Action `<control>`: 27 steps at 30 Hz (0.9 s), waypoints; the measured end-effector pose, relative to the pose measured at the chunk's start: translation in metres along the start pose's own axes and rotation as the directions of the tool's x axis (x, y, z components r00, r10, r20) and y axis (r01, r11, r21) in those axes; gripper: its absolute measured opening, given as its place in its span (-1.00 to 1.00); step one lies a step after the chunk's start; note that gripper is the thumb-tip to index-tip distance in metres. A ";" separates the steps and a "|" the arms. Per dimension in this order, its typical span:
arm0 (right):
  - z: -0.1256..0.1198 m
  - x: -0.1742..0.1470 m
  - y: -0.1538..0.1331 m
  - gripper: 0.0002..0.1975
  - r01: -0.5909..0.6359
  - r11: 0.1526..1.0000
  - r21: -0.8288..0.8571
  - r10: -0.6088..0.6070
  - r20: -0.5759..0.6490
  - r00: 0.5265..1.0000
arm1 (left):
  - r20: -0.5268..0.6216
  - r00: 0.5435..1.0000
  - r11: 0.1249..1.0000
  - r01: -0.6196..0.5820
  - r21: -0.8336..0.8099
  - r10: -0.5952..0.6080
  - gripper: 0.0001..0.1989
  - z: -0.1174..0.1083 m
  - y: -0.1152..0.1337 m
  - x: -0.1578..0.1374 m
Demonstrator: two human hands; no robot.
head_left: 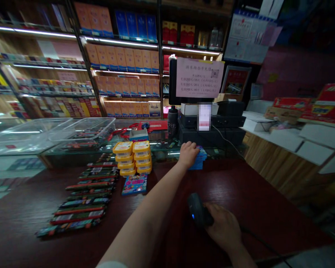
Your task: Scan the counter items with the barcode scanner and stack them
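Observation:
My left hand reaches far across the dark red table, its fingers curled over the left side of a stack of small blue packets. In my right hand is a black barcode scanner with a blue light on it, held low over the near part of the table. Left of my forearm stand two stacks of yellow tubs with clear lids. A blue and pink packet lies flat in front of them. Farther left, several long, slim dark packets lie in an overlapping row.
Behind the blue stack are a black till base, a monitor with a pink handwritten sheet and a dark bottle. Clear plastic bins sit on the glass counter at left. The scanner's cable trails right.

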State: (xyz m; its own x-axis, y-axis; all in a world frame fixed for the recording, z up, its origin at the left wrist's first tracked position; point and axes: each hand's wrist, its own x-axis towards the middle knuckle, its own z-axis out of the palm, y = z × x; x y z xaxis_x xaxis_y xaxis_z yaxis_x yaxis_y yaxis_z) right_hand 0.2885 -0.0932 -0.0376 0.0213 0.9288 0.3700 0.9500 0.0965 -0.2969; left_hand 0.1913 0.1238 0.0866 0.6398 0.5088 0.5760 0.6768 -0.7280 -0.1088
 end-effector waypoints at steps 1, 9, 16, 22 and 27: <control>-0.001 0.000 0.000 -0.61 0.002 1.000 0.009 -0.002 0.002 1.000 | 0.013 1.000 1.000 0.006 -0.023 -0.006 -0.79 0.005 -0.001 -0.001; -0.001 0.000 0.001 -0.59 0.007 1.000 0.018 -0.007 -0.004 1.000 | -0.125 0.941 0.911 0.262 -0.319 -0.315 -0.76 0.022 -0.019 -0.025; -0.003 0.001 0.000 -0.60 0.002 1.000 0.002 -0.002 0.003 1.000 | -0.138 0.897 0.816 0.306 -0.490 -0.420 -0.97 0.031 -0.011 -0.018; -0.004 0.001 -0.001 -0.59 0.008 1.000 -0.006 -0.008 0.010 1.000 | -0.113 0.900 0.800 0.310 -0.514 -0.421 -0.95 0.029 -0.010 -0.020; -0.002 0.000 0.002 -0.60 0.026 1.000 -0.009 -0.026 0.015 1.000 | -0.099 0.916 0.830 0.300 -0.471 -0.388 -0.85 0.014 -0.011 -0.045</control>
State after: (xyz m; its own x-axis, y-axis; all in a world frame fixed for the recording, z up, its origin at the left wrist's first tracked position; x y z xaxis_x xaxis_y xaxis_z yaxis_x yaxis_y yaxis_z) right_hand 0.2909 -0.0937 -0.0359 -0.0080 0.9313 0.3641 0.9531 0.1173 -0.2791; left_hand 0.1607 0.1152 0.0507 0.2876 0.7029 0.6505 0.5823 -0.6676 0.4639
